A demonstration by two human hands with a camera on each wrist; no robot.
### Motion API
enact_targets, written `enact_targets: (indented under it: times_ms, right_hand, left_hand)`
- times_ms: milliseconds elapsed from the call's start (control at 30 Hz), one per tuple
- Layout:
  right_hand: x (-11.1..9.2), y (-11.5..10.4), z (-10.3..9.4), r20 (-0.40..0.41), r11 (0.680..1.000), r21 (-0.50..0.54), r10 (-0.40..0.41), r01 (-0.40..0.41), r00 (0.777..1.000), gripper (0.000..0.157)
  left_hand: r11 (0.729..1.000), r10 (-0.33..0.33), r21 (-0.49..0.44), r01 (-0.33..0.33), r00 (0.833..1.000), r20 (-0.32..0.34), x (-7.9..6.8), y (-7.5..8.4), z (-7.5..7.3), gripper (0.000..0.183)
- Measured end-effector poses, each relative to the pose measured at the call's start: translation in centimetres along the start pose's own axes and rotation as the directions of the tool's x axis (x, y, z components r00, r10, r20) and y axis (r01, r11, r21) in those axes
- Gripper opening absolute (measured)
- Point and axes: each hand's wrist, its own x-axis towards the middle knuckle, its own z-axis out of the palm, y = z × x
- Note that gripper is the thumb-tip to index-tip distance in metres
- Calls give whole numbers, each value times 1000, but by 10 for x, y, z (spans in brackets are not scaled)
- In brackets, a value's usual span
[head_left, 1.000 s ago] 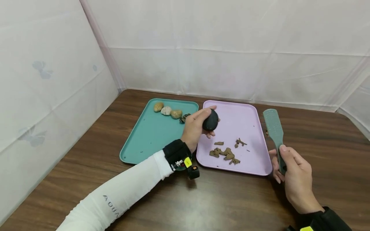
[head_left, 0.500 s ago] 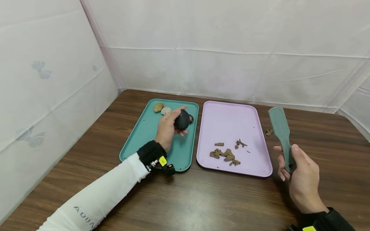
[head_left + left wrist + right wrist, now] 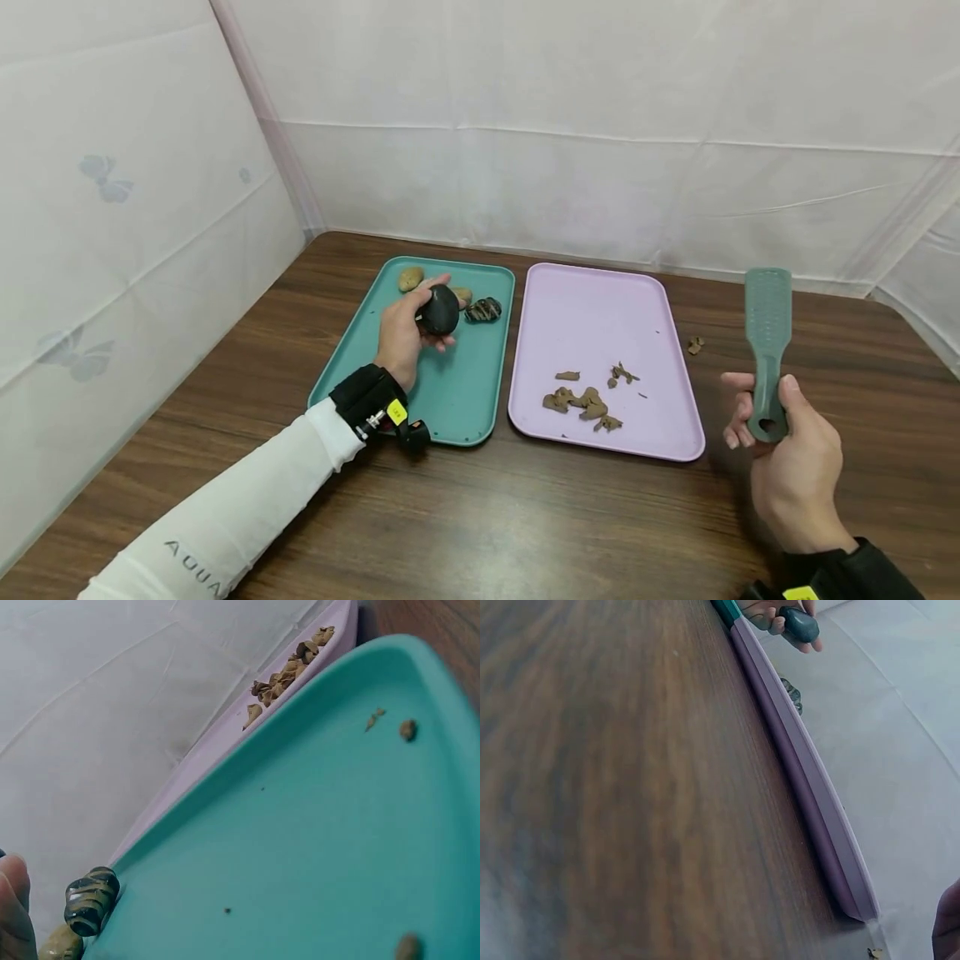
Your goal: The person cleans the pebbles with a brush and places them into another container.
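My left hand [image 3: 401,337] holds a smooth black stone [image 3: 438,310] over the teal tray [image 3: 450,417]. Behind it on that tray lie a tan stone [image 3: 410,279], a partly hidden yellowish stone [image 3: 462,295] and a dark striped stone [image 3: 483,310]. In the left wrist view only some fingers [image 3: 13,907] show at the left edge, near the striped stone [image 3: 91,901]. On the right, my right hand [image 3: 797,467] grips a grey-green foot file [image 3: 768,354] by its handle, held upright above the table. The right wrist view catches the black stone [image 3: 799,625] in the left hand.
The lilac tray [image 3: 592,308] stands beside the teal one, with several brown clay-like scraps [image 3: 585,402] on it. Another brown scrap [image 3: 696,345] lies on the wooden table [image 3: 525,517] right of that tray. White sheeting [image 3: 585,192] rises behind the table.
My left hand has carried the black stone left, from the lilac tray's edge to above the teal tray. My right hand has shifted slightly right and turned the foot file more upright.
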Motion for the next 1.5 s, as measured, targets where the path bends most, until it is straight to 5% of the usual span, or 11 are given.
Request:
enact_targets:
  times_ms: [500,767,1100,1500]
  right_hand:
    - [3,3,-1,93,995,98,12,-21,996,43]
    - [2,4,1,45,999,43,28,-30,999,17]
    - [3,6,2,90,1000,15,23,-24,996,33]
    - [1,7,10,51,997,-74,-27,31,998,22]
  left_hand:
    - [997,53,-45,-56,997,-58,1,-3,-1,51]
    - [996,74,-37,-77,995,-69,2,-6,2,47]
    - [998,59,-23,-61,995,-79,2,-5,1,45]
    - [997,57,-39,-60,996,-67,1,-5,1,44]
